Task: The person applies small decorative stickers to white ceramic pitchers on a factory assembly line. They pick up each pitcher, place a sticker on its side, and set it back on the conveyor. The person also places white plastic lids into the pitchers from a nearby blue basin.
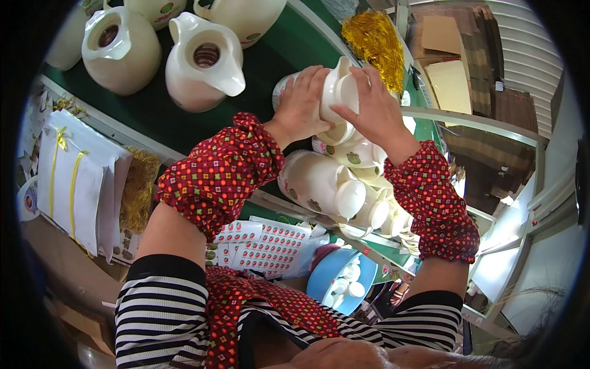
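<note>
From afar I'm holding a white jug (339, 92) over the right part of the green bench (261, 77), the left hand (300, 103) clasping its left side, the right hand (377, 111) its right. More jugs (314, 183) are lying close on the near side, so a careless twist could be setting one rolling, while two open-mouthed jugs (195, 81) are standing to the left

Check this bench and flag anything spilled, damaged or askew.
No spill or damage stands out. The only contrast: the piled white jugs lie on their sides, unlike the open upright jugs at left, though that looks deliberate.
</note>
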The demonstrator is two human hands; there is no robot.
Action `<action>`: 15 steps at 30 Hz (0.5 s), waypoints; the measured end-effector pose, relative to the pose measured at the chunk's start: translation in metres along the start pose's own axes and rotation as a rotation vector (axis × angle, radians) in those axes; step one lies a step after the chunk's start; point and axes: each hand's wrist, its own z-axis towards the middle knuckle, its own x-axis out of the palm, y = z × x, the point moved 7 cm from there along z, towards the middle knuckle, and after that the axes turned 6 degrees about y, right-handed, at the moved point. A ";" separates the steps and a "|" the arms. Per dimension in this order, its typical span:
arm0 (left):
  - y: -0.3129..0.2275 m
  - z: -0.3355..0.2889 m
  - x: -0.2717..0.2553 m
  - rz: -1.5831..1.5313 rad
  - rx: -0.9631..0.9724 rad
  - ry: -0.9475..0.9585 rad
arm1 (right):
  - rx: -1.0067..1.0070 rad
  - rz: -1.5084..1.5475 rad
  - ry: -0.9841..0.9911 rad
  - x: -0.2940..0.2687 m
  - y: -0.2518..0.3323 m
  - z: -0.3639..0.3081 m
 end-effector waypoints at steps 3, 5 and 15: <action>-0.004 -0.002 -0.001 -0.008 -0.008 -0.002 | -0.201 0.010 -0.129 0.011 -0.009 -0.005; -0.004 -0.002 0.002 -0.035 -0.015 0.005 | -0.156 0.040 -0.143 0.020 -0.004 -0.002; 0.012 -0.004 0.017 0.020 -0.086 0.044 | 0.697 0.152 -0.112 0.033 0.011 0.005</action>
